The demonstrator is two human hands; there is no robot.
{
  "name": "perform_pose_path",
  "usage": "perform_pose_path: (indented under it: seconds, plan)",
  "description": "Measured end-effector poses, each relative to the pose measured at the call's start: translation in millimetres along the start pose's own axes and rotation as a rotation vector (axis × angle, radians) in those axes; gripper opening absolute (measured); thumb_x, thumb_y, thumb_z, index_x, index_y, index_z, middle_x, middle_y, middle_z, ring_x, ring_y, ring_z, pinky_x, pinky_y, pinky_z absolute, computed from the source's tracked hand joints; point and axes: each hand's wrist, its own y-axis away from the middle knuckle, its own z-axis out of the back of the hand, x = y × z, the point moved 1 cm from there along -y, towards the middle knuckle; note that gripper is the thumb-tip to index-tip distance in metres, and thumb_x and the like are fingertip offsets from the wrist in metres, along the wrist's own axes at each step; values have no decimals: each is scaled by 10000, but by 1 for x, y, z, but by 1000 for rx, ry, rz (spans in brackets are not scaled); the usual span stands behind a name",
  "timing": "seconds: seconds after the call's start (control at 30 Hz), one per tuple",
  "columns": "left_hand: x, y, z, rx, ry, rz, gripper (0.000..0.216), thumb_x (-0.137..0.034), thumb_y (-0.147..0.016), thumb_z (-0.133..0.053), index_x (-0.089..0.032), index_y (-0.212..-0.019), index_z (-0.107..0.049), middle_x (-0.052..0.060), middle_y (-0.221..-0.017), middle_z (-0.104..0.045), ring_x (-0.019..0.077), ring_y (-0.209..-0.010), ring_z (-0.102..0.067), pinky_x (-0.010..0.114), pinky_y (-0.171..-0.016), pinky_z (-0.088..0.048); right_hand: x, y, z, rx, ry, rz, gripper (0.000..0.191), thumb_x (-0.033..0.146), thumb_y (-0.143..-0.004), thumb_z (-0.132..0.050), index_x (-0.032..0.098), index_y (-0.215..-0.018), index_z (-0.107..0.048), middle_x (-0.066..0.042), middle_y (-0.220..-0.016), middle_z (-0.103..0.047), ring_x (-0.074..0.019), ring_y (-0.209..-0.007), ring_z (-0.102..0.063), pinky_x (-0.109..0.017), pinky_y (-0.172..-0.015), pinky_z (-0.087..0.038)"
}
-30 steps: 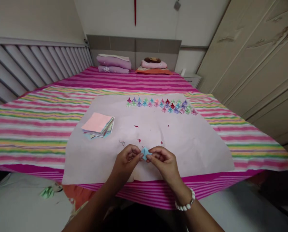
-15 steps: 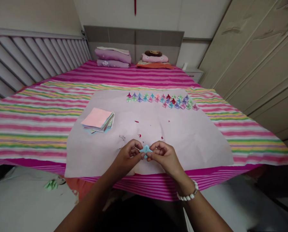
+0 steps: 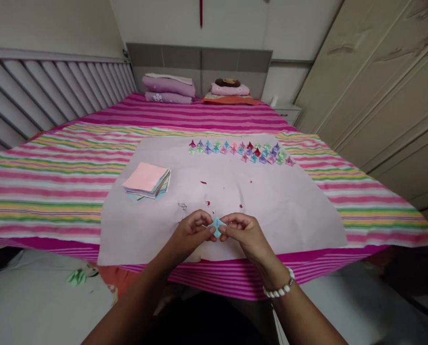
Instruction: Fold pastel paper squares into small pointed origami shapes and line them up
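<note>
A small light-blue folded paper piece point(image 3: 218, 226) is pinched between my two hands, just above the near part of a large pale sheet point(image 3: 289, 206). My left hand point(image 3: 195, 227) grips its left side with thumb and fingers. On its right side, my right hand point(image 3: 241, 229) is closed in the same way, a white bead bracelet on that wrist. The fingertips cover the side edges of the piece. Rows of small folded paper shapes point(image 3: 249, 150) in several colours lie on the far part of the sheet. A stack of square paper point(image 3: 145, 177), pink on top, lies to the left.
Dark red scraps point(image 3: 207, 203) and some thin marks or bits point(image 3: 182, 206) are scattered on the sheet. Beneath it is a striped bedspread point(image 3: 49, 191). Folded bedding point(image 3: 169, 88) is stacked by the headboard. A crumpled green paper point(image 3: 76, 277) lies low at the left.
The light-blue paper piece now shows a broader diamond-like face between my fingers. Both hands keep their hold with barely any shift. The whole view has moved down slightly.
</note>
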Motion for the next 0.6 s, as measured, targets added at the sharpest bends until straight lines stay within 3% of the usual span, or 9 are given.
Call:
perform_pose_path:
  seconds: [0.17,0.33,0.6]
  plan:
    - [0,-2,-5,-6,-9,11,222,-319,-764,-671,-164,-850,-537,-5,-760,-648,105,-617,-634,247,-615,-484,-2,-2,0,-36,-11,-1,187,256,-604,-826,172,-739,-729,5,-549,-683,-106,-493,-618,-220,-540,-491]
    - [-1,-4,-10,-170,18,-32,238,-313,-695,-715,-161,-778,-552,-32,-606,-620,94,-556,-592,220,-560,-464,-3,-1,-5,-49,-37,20,216,265,-618,-809,177,-798,-728,14,-558,-670,-105,-519,-607,-225,-557,-478]
    - [-3,1,-14,-247,31,-63,200,-300,-685,-719,-155,-779,-617,-33,-538,-603,112,-533,-590,235,-535,-463,-2,0,-13,-79,-50,43,110,224,-648,-755,176,-735,-709,19,-492,-641,-113,-456,-568,-243,-506,-450]
